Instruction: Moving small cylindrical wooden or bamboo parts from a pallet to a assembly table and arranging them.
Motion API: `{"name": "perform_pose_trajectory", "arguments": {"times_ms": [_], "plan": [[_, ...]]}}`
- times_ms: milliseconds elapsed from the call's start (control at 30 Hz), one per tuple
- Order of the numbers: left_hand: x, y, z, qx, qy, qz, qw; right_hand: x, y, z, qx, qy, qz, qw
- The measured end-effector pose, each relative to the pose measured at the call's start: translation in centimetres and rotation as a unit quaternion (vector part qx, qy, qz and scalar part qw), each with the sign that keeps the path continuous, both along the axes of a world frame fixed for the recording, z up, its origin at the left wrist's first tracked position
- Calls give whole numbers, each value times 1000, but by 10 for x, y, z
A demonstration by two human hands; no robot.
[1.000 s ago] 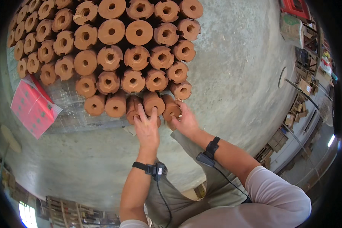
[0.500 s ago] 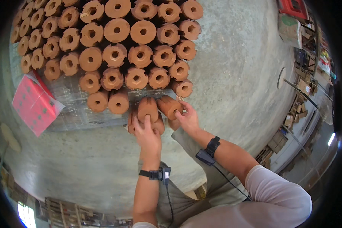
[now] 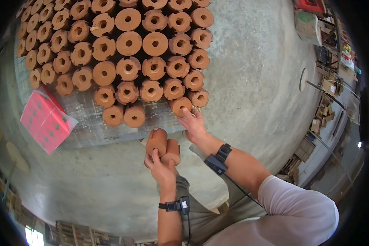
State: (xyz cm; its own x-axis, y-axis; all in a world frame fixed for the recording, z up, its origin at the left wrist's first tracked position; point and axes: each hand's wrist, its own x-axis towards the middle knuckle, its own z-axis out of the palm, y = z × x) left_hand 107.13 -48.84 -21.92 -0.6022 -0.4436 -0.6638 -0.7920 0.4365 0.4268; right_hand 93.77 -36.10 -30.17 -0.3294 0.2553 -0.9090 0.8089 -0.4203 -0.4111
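My left hand (image 3: pixel 164 174) grips an orange-brown clay-like cylinder (image 3: pixel 156 140) with a slotted side, its thumb at the end face. A second cylinder (image 3: pixel 171 152) rests against it, over the same hand; how it is supported underneath is hidden. Ahead and to the right, my right hand (image 3: pixel 194 127) holds a cylinder (image 3: pixel 181 105) with a central hole, thumb on its face and fingers round its right side. This one sits at the near edge of many upright, similar cylinders (image 3: pixel 151 90), some with notched rims and hexagonal holes.
The cylinders stand on a grey, film-covered low platform (image 3: pixel 84 133). A red-pink plastic-wrapped packet (image 3: pixel 47 121) lies at its left. Concrete floor (image 3: pixel 250 82) extends around. A round-based stand (image 3: pixel 303 80) and shelves with cardboard boxes (image 3: pixel 309 26) are at the right.
My right hand has carried its cylinder forward from beside the left hand to the near row. The left hand has drawn back slightly towards me with its cylinders.
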Motion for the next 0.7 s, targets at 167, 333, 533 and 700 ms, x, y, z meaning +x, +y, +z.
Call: {"name": "perform_pose_trajectory", "arguments": {"times_ms": [167, 333, 533, 700], "plan": [[0, -1, 0, 12, 0, 5, 1000, -16, 19, 55, 308, 140, 559, 757], [0, 0, 3, 15, 13, -11, 1000, -63, 12, 43, 406, 282, 723, 482], [4, -5, 15, 25, -11, 27, 999, -71, 9, 30, 396, 253, 784, 406], [10, -15, 18, 41, -38, 80, 995, -70, 8, 26, 398, 240, 779, 420]]}}
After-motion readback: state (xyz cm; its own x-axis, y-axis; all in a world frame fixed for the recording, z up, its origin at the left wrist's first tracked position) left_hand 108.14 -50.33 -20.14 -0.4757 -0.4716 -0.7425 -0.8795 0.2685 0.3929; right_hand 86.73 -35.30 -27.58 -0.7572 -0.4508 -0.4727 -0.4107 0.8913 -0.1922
